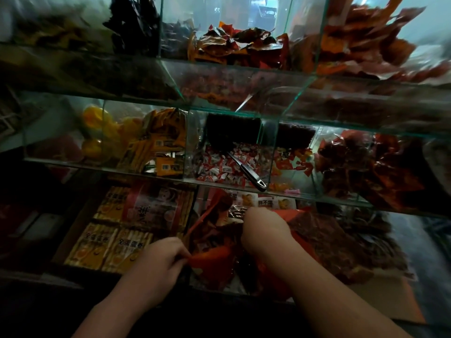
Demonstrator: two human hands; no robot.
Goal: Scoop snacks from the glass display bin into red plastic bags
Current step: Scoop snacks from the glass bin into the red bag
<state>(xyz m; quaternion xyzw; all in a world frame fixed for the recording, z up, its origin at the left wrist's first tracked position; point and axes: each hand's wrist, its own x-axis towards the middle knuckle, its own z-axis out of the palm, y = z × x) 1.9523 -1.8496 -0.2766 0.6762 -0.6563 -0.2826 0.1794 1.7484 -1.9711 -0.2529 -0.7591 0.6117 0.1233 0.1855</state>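
A thin red plastic bag [214, 262] is stretched between my two hands low in the middle of the view. My left hand [162, 257] pinches its near left edge. My right hand [264, 230] grips the bag's right side from above, fingers closed. Dark wrapped snacks show through the bag's mouth. Above the hands, the middle glass bin [231, 184] holds small red-and-white wrapped snacks [219, 167]. A black scoop [229, 140] lies in that bin with its metal handle [253, 176] pointing toward me.
Neighbouring glass compartments hold orange packets [161, 147] on the left and dark red packets [366, 167] on the right. A higher glass shelf [244, 67] carries more red packets. Yellow boxed snacks [109, 245] lie at lower left, brown packets [341, 240] at lower right.
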